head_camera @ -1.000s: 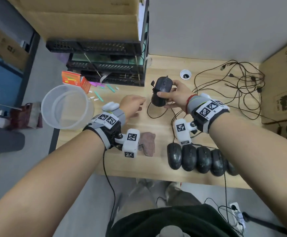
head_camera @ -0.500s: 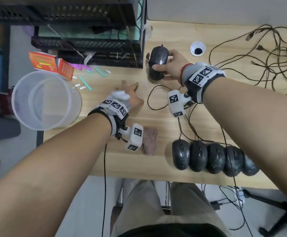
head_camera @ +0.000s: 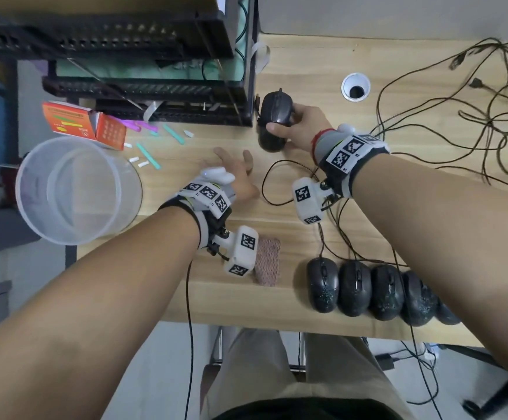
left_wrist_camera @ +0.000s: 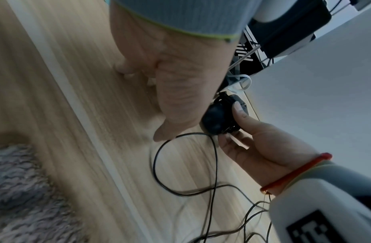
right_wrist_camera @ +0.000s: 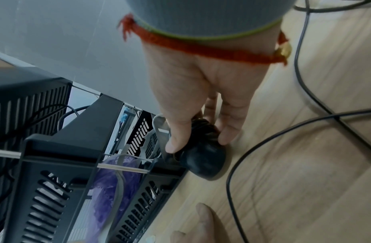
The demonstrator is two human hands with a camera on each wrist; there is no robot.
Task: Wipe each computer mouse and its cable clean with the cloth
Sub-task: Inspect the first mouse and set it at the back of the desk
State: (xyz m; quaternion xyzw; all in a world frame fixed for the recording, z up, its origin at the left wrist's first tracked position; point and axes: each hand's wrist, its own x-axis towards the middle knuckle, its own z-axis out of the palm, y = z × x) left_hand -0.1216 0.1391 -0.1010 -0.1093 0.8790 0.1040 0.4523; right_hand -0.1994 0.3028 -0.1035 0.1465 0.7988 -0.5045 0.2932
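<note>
My right hand [head_camera: 286,122] grips a black mouse [head_camera: 272,107] by its sides, close to the corner of the black rack [head_camera: 155,86]. In the right wrist view the mouse [right_wrist_camera: 203,157] rests its rear on the desk, thumb on one side and fingers on the other. Its cable [head_camera: 264,183] loops over the desk towards me. My left hand [head_camera: 234,160] lies open with spread fingers on the desk, left of the mouse, holding nothing. The pinkish cloth [head_camera: 267,262] lies beside my left wrist, untouched. Several black mice [head_camera: 355,286] sit in a row at the front edge.
A tangle of cables [head_camera: 474,116] covers the desk's right side. A clear plastic bucket [head_camera: 76,189] stands off the left edge, with an orange box [head_camera: 83,122] and small plastic bits behind it. A grommet hole [head_camera: 355,86] sits near the wall.
My right hand carried the mouse back towards the rack's corner and lowered it. My left hand went from loosely curled to spread flat on the desk.
</note>
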